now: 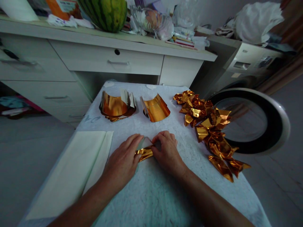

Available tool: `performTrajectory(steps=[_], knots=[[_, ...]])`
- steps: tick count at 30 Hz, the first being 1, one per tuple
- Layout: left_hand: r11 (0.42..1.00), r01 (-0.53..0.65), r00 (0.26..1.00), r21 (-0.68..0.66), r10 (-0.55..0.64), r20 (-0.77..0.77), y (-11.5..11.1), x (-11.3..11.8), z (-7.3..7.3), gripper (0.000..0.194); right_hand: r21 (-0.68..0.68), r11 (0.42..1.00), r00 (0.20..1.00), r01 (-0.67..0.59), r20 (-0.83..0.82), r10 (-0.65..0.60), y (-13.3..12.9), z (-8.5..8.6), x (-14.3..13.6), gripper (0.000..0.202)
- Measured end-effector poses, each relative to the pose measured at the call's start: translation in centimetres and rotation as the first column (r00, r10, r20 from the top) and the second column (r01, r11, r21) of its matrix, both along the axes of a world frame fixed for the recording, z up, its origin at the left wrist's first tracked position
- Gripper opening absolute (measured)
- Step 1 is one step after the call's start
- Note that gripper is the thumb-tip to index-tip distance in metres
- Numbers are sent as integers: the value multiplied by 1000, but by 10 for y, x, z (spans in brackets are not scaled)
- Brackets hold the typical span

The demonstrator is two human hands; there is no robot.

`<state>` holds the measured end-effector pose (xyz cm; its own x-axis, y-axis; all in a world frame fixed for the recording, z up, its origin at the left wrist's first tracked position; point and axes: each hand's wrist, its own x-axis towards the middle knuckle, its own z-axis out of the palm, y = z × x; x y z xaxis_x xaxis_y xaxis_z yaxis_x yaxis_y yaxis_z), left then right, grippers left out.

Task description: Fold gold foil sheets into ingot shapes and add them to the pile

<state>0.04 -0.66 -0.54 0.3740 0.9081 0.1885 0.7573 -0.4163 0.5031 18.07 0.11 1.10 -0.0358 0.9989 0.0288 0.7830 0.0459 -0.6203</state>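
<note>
Both hands work on one small sheet of gold foil paper (145, 153) at the middle of the table, its near edge folded over in a shiny strip and its pale back showing beyond. My left hand (126, 154) grips the left end, thumb at the fold. My right hand (167, 149) pinches the right end between thumb and fingers. Beyond them lie a curled stack of gold foil sheets (115, 105) and a smaller curled stack (156, 108). To the right runs a long heap of folded gold foil pieces (209, 126).
Folded pale paper (68, 167) lies at the table's left. Behind the cloth-covered table (146, 195) stands a white drawer cabinet (104, 58) with a watermelon (106, 14) and clutter on top. A washing machine's open round door (276, 126) reaches close to the heap at the right.
</note>
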Motion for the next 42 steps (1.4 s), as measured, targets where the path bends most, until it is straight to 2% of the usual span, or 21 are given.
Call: performTrajectory(steps=[6, 12, 24, 42], knots=[[999, 37, 998, -17, -38, -59, 2, -2, 1, 56, -18, 999, 1000, -29, -10, 28, 0, 2, 1, 15], [996, 84, 991, -40, -88, -103, 4, -2, 2, 50, 4, 1000, 1000, -7, -9, 7, -1, 0, 1, 16], [994, 90, 987, -56, -96, -131, 3, -3, 4, 42, -14, 1000, 1000, 10, 22, -9, -1, 0, 0, 25], [992, 66, 982, -111, -84, -167, 4, -1, 9, 41, -7, 1000, 1000, -3, 24, 3, -2, 0, 0, 30]])
